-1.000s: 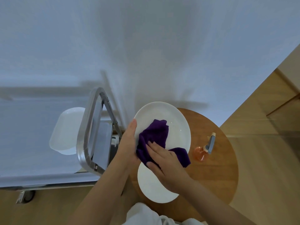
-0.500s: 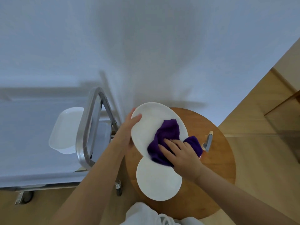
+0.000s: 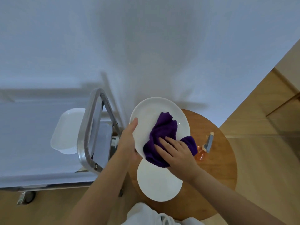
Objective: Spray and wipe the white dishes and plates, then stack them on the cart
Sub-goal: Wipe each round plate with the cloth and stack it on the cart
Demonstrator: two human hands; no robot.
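Step in hand: wiping the large oval white plate [image 3: 155, 114], held tilted above the round wooden bench [image 3: 217, 169].
Left hand [image 3: 128, 143]: its grip clasps the plate's near-left rim, thumb lying over the edge, the rest of the hand underneath.
Right hand [image 3: 177, 153]: fingers spread flat, pressing the purple cloth [image 3: 162, 133] against the plate's lower half; grasping nothing, just pushing.
Other dishes: a smaller round white plate [image 3: 159, 182] lies on the bench right below the held one; a white rectangular dish [image 3: 68, 130] already sits on the cart [image 3: 88, 127], well to the left.
Spray bottle [image 3: 205, 148]: orange, standing on the bench just right of the cloth.
Doing it well: I'd say sweep the cloth out to the far rim, which looks uncovered, and keep the left hand firm so the tilted plate doesn't slip onto the one beneath.
Watch for: the cloth's trailing end hangs near the bottle and could knock it.
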